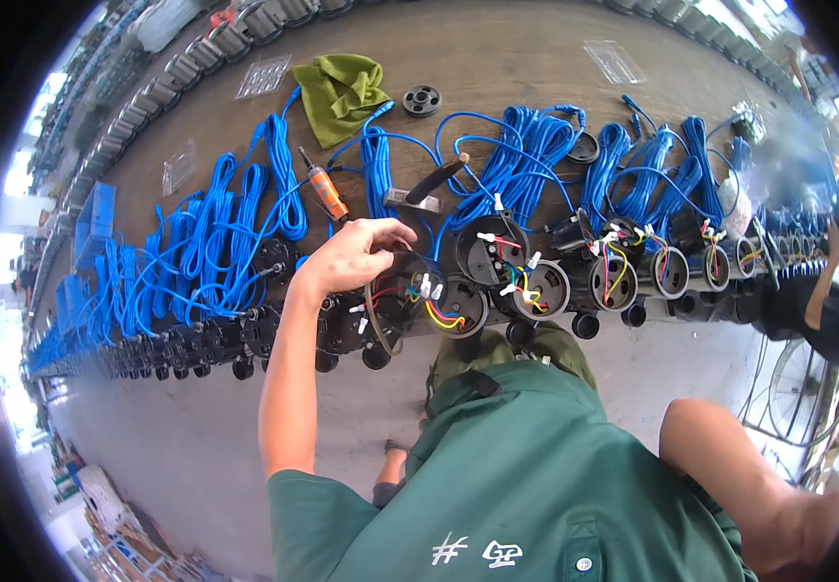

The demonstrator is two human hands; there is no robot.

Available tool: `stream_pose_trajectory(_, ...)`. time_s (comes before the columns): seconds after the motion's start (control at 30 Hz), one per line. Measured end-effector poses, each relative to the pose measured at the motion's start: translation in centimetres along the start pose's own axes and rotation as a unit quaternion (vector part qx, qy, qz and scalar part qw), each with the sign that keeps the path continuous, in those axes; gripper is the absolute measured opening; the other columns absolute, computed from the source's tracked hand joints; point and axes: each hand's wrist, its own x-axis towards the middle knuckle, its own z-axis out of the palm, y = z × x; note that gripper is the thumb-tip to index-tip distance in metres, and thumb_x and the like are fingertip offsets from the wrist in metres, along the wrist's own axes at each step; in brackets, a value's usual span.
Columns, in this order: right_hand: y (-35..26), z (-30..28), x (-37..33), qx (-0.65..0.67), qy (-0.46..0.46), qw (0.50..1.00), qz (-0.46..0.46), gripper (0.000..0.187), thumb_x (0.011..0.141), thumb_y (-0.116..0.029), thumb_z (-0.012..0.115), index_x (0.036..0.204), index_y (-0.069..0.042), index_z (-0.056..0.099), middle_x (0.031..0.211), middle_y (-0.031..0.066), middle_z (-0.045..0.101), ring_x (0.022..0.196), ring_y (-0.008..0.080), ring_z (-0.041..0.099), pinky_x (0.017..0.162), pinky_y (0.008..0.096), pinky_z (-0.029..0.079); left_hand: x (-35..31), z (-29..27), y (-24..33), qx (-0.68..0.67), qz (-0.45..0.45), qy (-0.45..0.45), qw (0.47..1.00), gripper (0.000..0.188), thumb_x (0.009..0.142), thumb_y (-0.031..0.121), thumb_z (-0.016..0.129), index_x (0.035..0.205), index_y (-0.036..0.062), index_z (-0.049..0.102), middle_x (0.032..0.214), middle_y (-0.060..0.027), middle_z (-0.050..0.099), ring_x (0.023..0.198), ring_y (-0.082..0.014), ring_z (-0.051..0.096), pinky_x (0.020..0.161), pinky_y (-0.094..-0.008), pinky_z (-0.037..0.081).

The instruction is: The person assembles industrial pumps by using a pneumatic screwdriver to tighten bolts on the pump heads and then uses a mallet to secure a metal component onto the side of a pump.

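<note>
My left hand (352,257) is closed at the edge of a black round cover (402,281), its thumb and fingers bent over the upper rim. From the cover, thin coloured wires with white connectors run to an open black round housing (458,308) at the bench edge. Beside it, another black cover (485,248) leans against a housing (542,291) with red, yellow and blue wires. Just beyond my left hand lies an orange screwdriver (326,192). My right hand (820,532) is low at the right rim, away from the bench; its fingers are hidden and blurred.
Bundles of blue cable (521,165) lie along the bench (497,58). A dark-handled tool (434,184), a green cloth (340,95) and a black disc (421,101) are beyond my hand. More wired housings (670,272) line the edge. Another person's arm (825,276) shows at right.
</note>
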Motion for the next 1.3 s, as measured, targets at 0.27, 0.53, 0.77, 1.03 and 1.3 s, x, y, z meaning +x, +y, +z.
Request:
stream_pose_trajectory(0.27,26.2,-7.4,-0.8,-0.144,-0.220,0.837,0.479,0.046,0.090,-0.038,0.067,0.126,-0.009,0.066,0.123,0.0030,0.066,0.110,0.0159,0.058,0.092,0.0363,0.045,3.2,-0.2,-1.3,0.191,-0.030,-0.065,0.979,0.040,0.076,0.002,0.060,0.115,0.0000,0.070,0.091,-0.0160,0.073,0.086,-0.0227,0.068,0.082,-0.0325,0.053)
stream_pose_trajectory(0.53,33.8,-5.0,-4.7,-0.160,-0.527,0.561,0.618,0.045,0.092,-0.037,0.061,0.130,-0.012,0.065,0.118,0.0078,0.069,0.100,0.0177,0.066,0.081,0.0323,0.056,2.5,2.5,1.9,0.139,-0.097,0.118,0.978,0.029,0.079,-0.004,0.060,0.106,-0.0002,0.073,0.096,-0.0118,0.075,0.092,-0.0181,0.070,0.085,-0.0325,0.054)
stream_pose_trajectory(0.77,26.9,-14.9,-2.5,-0.055,-0.496,0.717,0.487,0.055,0.075,-0.010,0.064,0.129,-0.001,0.062,0.118,0.0086,0.067,0.104,0.0183,0.061,0.096,0.0333,0.049,0.4,8.6,6.4,0.148,-0.038,0.379,0.913,0.022,0.083,0.021,0.081,0.090,0.0027,0.072,0.072,-0.0067,0.073,0.069,-0.0154,0.071,0.065,-0.0306,0.053)
stream_pose_trajectory(1.03,19.9,-17.6,-1.5,-0.233,-0.485,0.748,0.389,0.043,0.088,-0.026,0.070,0.122,0.002,0.067,0.112,0.0156,0.072,0.105,0.0229,0.067,0.096,0.0375,0.051,0.3,10.9,2.4,-0.064,0.035,0.446,0.892,0.016,0.085,0.001,0.074,0.101,0.0014,0.073,0.081,-0.0045,0.071,0.074,-0.0096,0.064,0.069,-0.0263,0.052)
stream_pose_trajectory(1.3,27.1,-3.9,-3.9,-0.055,-0.335,0.698,0.630,0.070,0.100,-0.065,0.045,0.112,0.001,0.069,0.105,0.0107,0.072,0.089,0.0193,0.068,0.077,0.0363,0.057,-0.7,11.3,8.8,0.145,0.291,0.515,0.793,0.040,0.072,-0.006,0.073,0.109,0.0090,0.069,0.102,-0.0096,0.055,0.095,-0.0278,0.058,0.084,-0.0373,0.050)
